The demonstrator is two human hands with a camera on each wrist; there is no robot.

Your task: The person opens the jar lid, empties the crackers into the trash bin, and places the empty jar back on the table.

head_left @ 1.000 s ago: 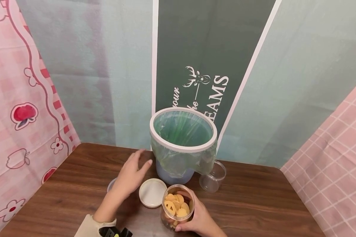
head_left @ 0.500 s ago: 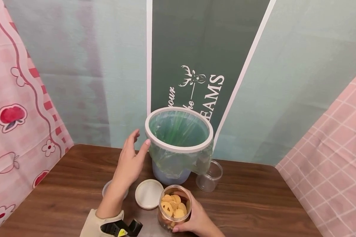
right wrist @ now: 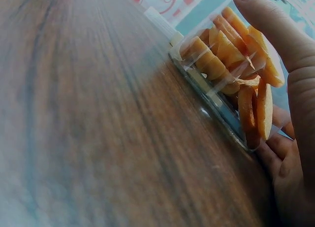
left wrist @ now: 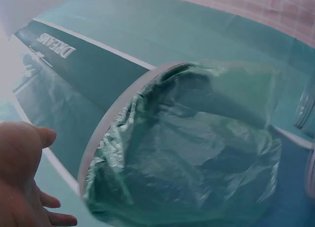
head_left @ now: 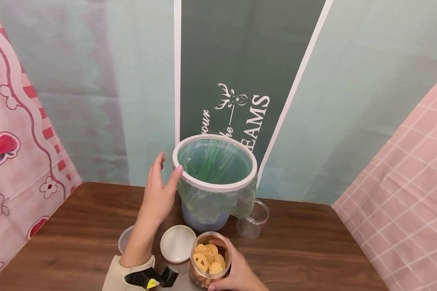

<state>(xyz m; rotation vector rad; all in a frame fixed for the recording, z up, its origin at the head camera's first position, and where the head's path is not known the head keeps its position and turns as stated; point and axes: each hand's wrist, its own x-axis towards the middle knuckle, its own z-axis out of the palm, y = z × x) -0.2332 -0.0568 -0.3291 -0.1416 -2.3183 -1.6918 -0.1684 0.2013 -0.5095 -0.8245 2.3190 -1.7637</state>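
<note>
A clear jar (head_left: 210, 260) of round yellow crackers stands uncapped on the table, my right hand (head_left: 240, 268) gripping its right side. Up close in the right wrist view, the crackers (right wrist: 216, 54) show through the jar wall, with the thumb along it. My left hand (head_left: 160, 194) is raised at the left of a blue bin (head_left: 205, 218), fingers spread. In the head view its thumb tip overlaps the bin's white rim (head_left: 218, 187); the left wrist view shows a gap between fingers (left wrist: 48, 136) and rim. A green bag (left wrist: 197, 153) lines the bin.
A white round lid (head_left: 178, 243) lies left of the jar. Behind the left forearm is a partly hidden clear round piece (head_left: 124, 239). To the right of the bin stands a clear plastic container (head_left: 253, 222), partly covered by the bag. Cloth hangings (head_left: 73, 93) enclose the table.
My left hand has risen from beside the lid up to the bin's rim. The right hand keeps its grip on the jar. The head view has shifted slightly.
</note>
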